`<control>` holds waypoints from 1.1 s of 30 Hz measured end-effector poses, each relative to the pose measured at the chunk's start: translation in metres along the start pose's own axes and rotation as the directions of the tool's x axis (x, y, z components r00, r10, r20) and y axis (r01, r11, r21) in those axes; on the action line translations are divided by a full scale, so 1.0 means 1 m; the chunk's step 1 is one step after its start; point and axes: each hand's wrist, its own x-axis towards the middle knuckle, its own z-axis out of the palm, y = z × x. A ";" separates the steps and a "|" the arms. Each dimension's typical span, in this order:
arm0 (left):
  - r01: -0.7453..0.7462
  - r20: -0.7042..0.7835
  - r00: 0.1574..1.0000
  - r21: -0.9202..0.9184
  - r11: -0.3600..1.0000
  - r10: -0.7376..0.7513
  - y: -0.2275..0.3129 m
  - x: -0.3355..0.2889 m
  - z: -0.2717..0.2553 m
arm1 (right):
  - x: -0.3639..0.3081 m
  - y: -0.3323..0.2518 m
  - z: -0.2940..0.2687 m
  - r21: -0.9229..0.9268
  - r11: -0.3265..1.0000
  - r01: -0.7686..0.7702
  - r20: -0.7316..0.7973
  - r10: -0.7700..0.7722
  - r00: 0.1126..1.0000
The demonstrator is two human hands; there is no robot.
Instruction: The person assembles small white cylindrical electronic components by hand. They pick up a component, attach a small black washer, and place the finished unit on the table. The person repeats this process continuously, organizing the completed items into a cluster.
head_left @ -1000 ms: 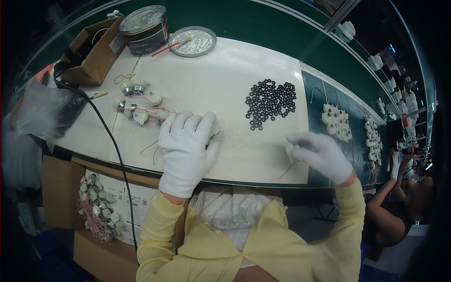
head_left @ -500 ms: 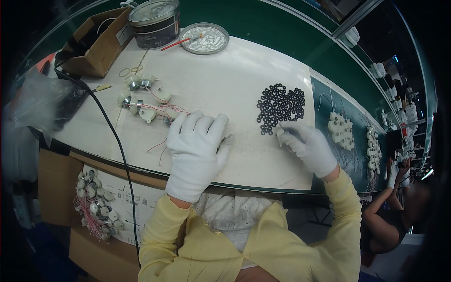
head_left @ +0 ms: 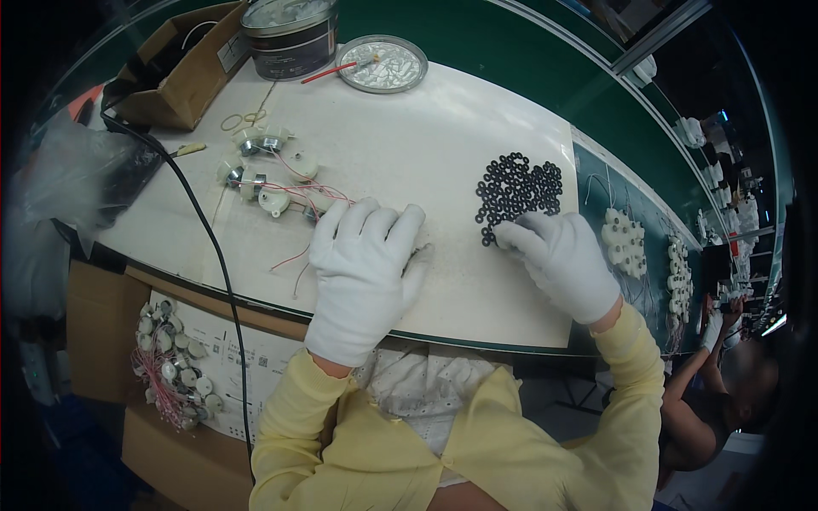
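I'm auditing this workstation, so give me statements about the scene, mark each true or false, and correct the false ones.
1. The right hand is at the near edge of the black rings. True.
2. The left hand is bare. False: it wears a white glove.
3. A red stick rests partly on the round metal dish. True.
4. The scissors lie among the rings. False: they lie beyond the white wired parts.
5. The left hand's back faces up. True.

Wide head-worn view; downward
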 end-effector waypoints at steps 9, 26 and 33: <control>-0.017 -0.001 1.000 0.010 1.000 0.017 -0.001 0.000 0.000 | -0.005 0.015 -0.031 0.008 0.986 0.165 0.329 -0.158 0.931; -0.051 -0.012 0.999 0.018 0.999 0.051 0.000 -0.001 0.000 | -0.049 0.021 -0.013 -0.498 0.865 0.065 0.049 -0.046 0.998; -0.064 0.006 0.998 0.080 0.995 0.064 0.000 -0.005 0.000 | -0.101 -0.012 -0.052 0.087 0.994 -0.062 0.326 0.031 0.945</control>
